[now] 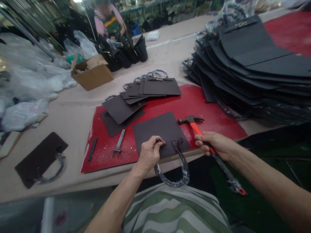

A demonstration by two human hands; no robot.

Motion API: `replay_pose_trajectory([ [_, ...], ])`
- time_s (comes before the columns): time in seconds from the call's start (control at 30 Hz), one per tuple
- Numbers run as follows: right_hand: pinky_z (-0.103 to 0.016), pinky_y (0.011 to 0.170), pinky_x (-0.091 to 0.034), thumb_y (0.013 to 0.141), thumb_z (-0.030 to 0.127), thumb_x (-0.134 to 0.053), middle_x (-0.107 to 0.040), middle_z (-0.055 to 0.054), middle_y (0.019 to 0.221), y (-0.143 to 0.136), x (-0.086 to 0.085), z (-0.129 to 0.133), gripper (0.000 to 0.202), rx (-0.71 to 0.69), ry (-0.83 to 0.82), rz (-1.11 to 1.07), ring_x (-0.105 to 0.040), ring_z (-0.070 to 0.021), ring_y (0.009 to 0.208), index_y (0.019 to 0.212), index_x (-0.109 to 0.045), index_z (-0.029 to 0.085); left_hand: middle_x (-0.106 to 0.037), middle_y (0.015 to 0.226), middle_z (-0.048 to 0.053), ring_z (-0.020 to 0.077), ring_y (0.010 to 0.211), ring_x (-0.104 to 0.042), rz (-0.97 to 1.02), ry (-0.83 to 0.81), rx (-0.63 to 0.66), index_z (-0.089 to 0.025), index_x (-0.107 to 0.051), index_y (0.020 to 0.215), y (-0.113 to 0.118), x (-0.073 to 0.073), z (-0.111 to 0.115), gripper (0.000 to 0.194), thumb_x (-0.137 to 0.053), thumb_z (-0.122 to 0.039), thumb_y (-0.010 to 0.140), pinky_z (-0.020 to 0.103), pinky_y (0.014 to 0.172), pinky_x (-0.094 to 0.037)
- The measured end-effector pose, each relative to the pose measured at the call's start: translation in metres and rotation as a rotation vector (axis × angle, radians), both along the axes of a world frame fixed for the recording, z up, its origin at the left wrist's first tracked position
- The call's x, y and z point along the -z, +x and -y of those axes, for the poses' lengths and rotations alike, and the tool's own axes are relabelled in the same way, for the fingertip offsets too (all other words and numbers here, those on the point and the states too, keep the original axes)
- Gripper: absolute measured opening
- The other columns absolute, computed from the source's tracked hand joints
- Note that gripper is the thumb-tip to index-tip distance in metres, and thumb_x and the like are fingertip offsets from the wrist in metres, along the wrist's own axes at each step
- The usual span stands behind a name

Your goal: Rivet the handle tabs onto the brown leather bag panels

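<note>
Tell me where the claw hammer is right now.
In the head view, the claw hammer is right of centre in the right hand, its head over the red board.

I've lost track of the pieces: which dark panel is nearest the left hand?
The panel with its handle looping toward the striped shirt. The left hand is over it; the others lie farther off, in piles or alone at far left.

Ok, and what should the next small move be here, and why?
Probably swing the right hand over so the claw hammer's face sits above the small metal piece. The left hand pinches that piece over the dark panel, its top end exposed, while the hammer head is off to the side, by the panel's edge. The piece's lower end is hidden.
</note>
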State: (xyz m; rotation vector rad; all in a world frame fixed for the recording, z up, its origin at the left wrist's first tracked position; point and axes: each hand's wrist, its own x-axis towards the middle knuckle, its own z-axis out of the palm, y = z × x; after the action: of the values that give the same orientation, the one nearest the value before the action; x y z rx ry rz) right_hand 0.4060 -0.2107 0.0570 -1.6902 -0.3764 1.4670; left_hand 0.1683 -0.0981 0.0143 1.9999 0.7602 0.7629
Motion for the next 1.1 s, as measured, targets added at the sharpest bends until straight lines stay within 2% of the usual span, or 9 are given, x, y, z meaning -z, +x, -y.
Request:
replay_pose_trajectory([
  [0.1,-0.019,0.035,-0.028,0.090,0.036,-0.054,-0.038,0.007,0.062,-0.016,-0.018,0.012,0.018,0.099,0.108,-0.023,-0.028,-0.0071,0.038,0.085,-0.047,0.020,-0.072,0.086,0.001,0.0134,0.078,-0.068,0.006,0.050,0.033,-0.022,-0.064,0.092,0.000,0.001,0.001,0.016,-0.050,-0.014,0.092,0.022,0.073,-0.051],
  [0.2,-0.023,0.035,-0.031,0.095,0.054,-0.049,-0.044,0.005,0.061,-0.035,-0.045,0.022,0.033,0.040,0.324,0.391,-0.037,-0.0103,0.038,0.084,-0.048,0.022,-0.073,0.087,0.002,0.0135,0.078,-0.069,0.013,0.127,0.060,-0.021,-0.064,0.095,0.000,0.004,0.001,0.016,-0.050,-0.013,0.092,0.022,0.073,-0.051],
  [0.33,-0.028,0.042,-0.026,0.102,0.046,-0.037,-0.048,0.001,0.055,-0.050,-0.072,0.031,0.033,-0.246,0.584,1.158,-0.044,-0.0151,0.042,0.078,-0.044,0.024,-0.073,0.088,0.002,0.0139,0.077,-0.070,-0.002,0.166,0.071,-0.021,-0.064,0.095,0.000,0.009,0.000,0.016,-0.050,-0.013,0.092,0.022,0.072,-0.051],
  [0.43,-0.032,0.044,-0.016,0.103,0.033,-0.031,-0.048,0.001,0.052,-0.052,-0.077,0.034,0.030,-0.599,0.577,1.457,-0.038,-0.0147,0.037,0.076,-0.042,0.023,-0.073,0.084,0.002,0.0146,0.073,-0.069,-0.036,0.185,0.058,-0.021,-0.064,0.094,0.000,0.012,0.000,0.016,-0.050,-0.013,0.092,0.022,0.068,-0.051],
  [0.5,-0.032,0.045,-0.015,0.104,0.031,-0.031,-0.048,0.002,0.053,-0.053,-0.080,0.035,0.030,-0.664,0.545,1.500,-0.038,-0.0144,0.037,0.078,-0.042,0.023,-0.073,0.084,0.003,0.0148,0.072,-0.069,-0.041,0.217,0.058,-0.021,-0.064,0.093,0.000,0.013,0.001,0.016,-0.050,-0.014,0.092,0.023,0.067,-0.051],
  [0.63,-0.029,0.045,-0.024,0.104,0.032,-0.037,-0.045,0.003,0.055,-0.060,-0.085,0.037,0.026,-0.236,0.704,1.507,-0.040,-0.0145,0.041,0.081,-0.043,0.023,-0.073,0.088,0.004,0.0151,0.078,-0.069,0.010,0.244,0.064,-0.020,-0.063,0.095,0.000,0.014,0.002,0.017,-0.049,-0.013,0.092,0.023,0.072,-0.052],
  [0.8,-0.031,0.042,-0.015,0.103,0.027,-0.032,-0.047,0.003,0.050,-0.061,-0.077,0.036,0.028,-0.669,0.596,1.545,-0.036,-0.0144,0.034,0.077,-0.042,0.023,-0.070,0.077,0.002,0.0139,0.068,-0.067,-0.006,0.213,0.051,-0.020,-0.063,0.090,0.000,0.014,0.002,0.017,-0.048,-0.012,0.091,0.022,0.065,-0.050],
  [0.93,-0.030,0.046,-0.022,0.104,0.031,-0.028,-0.051,0.001,0.056,-0.058,-0.068,0.040,0.026,-0.508,0.496,1.481,-0.046,-0.0157,0.041,0.085,-0.044,0.022,-0.073,0.088,0.004,0.0147,0.079,-0.069,0.007,0.205,0.060,-0.020,-0.064,0.096,-0.001,0.014,0.003,0.017,-0.049,-0.013,0.091,0.022,0.073,-0.052],
  [1.1,-0.031,0.049,-0.018,0.099,0.031,-0.033,-0.052,0.000,0.058,-0.054,-0.062,0.033,0.023,-0.711,0.306,1.321,-0.044,-0.0163,0.044,0.081,-0.044,0.023,-0.070,0.080,0.003,0.0144,0.071,-0.066,-0.024,0.191,0.060,-0.021,-0.064,0.092,-0.001,0.015,0.002,0.017,-0.047,-0.016,0.092,0.022,0.067,-0.051],
])
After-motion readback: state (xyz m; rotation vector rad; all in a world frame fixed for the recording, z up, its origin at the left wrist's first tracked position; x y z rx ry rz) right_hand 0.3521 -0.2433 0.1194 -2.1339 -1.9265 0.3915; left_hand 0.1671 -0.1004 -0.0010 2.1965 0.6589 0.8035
